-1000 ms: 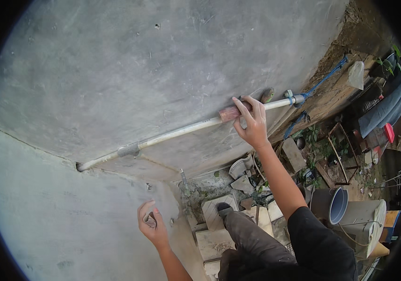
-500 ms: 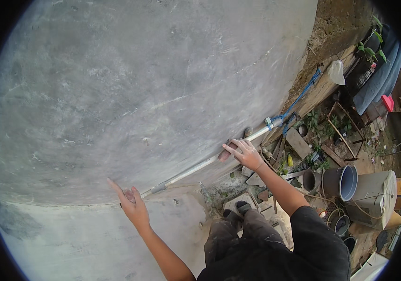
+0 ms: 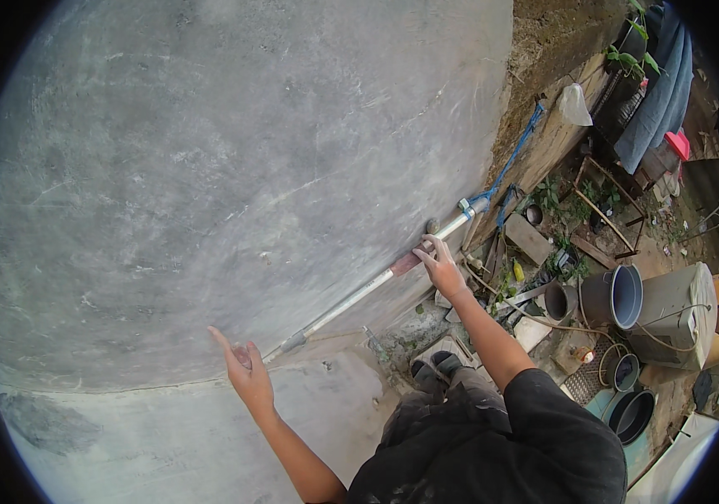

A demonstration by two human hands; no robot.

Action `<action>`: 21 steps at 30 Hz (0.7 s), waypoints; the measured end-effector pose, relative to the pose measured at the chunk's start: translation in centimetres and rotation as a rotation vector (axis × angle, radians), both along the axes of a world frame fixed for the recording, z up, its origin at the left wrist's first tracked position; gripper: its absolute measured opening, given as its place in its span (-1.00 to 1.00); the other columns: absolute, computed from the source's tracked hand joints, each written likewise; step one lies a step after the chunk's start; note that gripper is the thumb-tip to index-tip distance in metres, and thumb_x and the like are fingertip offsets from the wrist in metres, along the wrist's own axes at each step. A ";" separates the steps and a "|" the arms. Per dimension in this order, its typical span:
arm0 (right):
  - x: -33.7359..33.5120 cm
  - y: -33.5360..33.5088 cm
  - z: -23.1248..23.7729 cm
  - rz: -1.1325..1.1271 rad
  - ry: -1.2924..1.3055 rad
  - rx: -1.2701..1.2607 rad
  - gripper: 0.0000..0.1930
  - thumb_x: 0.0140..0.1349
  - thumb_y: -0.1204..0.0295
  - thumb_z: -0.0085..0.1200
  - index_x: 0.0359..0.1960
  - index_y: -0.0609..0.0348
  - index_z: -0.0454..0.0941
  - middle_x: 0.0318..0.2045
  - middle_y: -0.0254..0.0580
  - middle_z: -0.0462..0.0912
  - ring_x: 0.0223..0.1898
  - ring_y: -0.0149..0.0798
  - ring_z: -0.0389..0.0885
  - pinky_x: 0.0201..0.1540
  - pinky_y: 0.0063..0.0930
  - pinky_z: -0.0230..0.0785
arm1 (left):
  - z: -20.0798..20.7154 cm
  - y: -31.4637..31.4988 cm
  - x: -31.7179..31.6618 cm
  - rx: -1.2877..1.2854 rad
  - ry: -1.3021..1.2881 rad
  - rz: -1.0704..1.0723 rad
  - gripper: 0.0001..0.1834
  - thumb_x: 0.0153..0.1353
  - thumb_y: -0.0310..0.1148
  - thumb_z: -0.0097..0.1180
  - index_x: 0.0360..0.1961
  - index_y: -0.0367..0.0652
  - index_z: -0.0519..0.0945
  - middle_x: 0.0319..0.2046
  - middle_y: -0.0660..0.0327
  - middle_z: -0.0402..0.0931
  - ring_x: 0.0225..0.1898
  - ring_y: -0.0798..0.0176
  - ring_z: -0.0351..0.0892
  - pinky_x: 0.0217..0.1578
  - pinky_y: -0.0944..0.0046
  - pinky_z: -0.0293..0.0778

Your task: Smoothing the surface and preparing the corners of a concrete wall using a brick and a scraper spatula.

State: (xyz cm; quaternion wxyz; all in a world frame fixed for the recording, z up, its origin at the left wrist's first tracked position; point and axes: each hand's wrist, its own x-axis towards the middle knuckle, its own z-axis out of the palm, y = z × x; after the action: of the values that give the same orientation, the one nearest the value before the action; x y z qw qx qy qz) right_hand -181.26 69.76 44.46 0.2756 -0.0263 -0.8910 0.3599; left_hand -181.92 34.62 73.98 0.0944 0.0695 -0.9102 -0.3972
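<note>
My right hand [image 3: 442, 269] reaches up and out to the grey plastered wall [image 3: 208, 168]. Its fingers grip a flat reddish-brown piece that looks like sandpaper [image 3: 406, 262], which overlaps a white pipe [image 3: 351, 297] running slantwise along the wall. Lower and to the left, my left hand [image 3: 250, 380] is raised against the wall with the index finger stretched out. Between that thumb and the fingers shows a small reddish-brown piece [image 3: 243, 356]; its kind is hard to make out. The pipe's grey joint [image 3: 294, 342] lies just right of the left hand.
Blue cord [image 3: 516, 153] is tied at the pipe's upper end. On the right ground stand a grey bucket [image 3: 596, 296], a large covered container [image 3: 670, 315] and a black basin [image 3: 632, 417]. A hose [image 3: 498, 296] trails among boards and stones. My feet [image 3: 437, 368] stand near the wall's base.
The view has shifted, so the ground clutter sits further left. My right hand has slid slightly up and right along the pipe with the reddish-brown piece. My left hand keeps nearly the same place.
</note>
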 end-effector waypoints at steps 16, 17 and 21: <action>11.4 -9.6 5.6 -0.017 -0.197 -0.434 -0.56 0.29 0.58 0.07 0.23 0.09 0.55 0.02 -0.04 0.54 -0.07 0.01 0.52 0.03 -0.24 0.42 | -7.5 -4.7 9.0 0.624 -0.319 -0.300 -0.45 0.44 -0.46 0.06 0.43 -0.23 0.30 -0.48 0.38 0.39 -0.56 0.54 0.20 -0.59 0.49 0.26; 12.8 -11.4 6.6 0.056 -0.323 -0.608 -0.65 0.34 0.56 0.07 0.15 0.14 0.62 -0.18 -0.13 0.62 -0.22 -0.21 0.61 -0.11 -0.41 0.46 | -7.9 -4.4 9.9 0.702 -0.353 -0.254 -0.55 0.46 -0.42 0.07 0.32 -0.29 0.41 -0.48 0.38 0.39 -0.57 0.56 0.25 -0.65 0.48 0.24; 17.2 -18.3 11.0 0.563 -0.537 -0.802 -0.64 0.41 0.34 0.17 0.20 0.09 0.61 -0.12 -0.19 0.68 -0.18 -0.37 0.61 -0.08 -0.47 0.46 | -13.3 -4.4 12.2 0.746 -0.442 -0.258 -0.75 0.53 -0.22 0.01 -0.07 -0.21 0.48 -0.37 0.35 0.42 -0.52 0.52 0.36 -0.52 0.46 0.38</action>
State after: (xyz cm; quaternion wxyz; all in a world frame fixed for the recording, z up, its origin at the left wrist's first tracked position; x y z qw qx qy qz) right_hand -164.02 51.47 55.42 -0.0994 0.0192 -0.6958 0.7111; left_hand -169.72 30.21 60.65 -0.1841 0.0679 -0.7042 -0.6823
